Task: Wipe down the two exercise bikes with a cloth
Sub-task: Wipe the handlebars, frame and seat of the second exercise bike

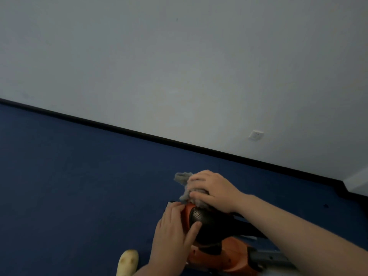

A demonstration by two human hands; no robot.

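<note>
Item, yellow rounded object (127, 262), sitting at seven o'clock on the blue floor (79, 186); identity too unclear to tell, possibly footwear. Item, left hand (173, 234), lying with fingers nearly straight against the near side of the bike's black perforated part (201, 218), thumb stretching onto it; it is gripping nothing and appears to be steadying the part so the wiping does not shove it about. Item, exercise bike (229, 250), orange and black, occupying five to six o'clock at the bottom edge; only this one bike is showing. Item, grey cloth (184, 184), bunching at the far end of the black part, one corner sticking up free. Item, right hand (211, 188), curling its fingers over the cloth and pressing it down, presumably to keep the wad together while rubbing. Item, white wall socket (255, 134), sitting at two o'clock, low on the wall (179, 66) above the black skirting (139, 134).
</note>
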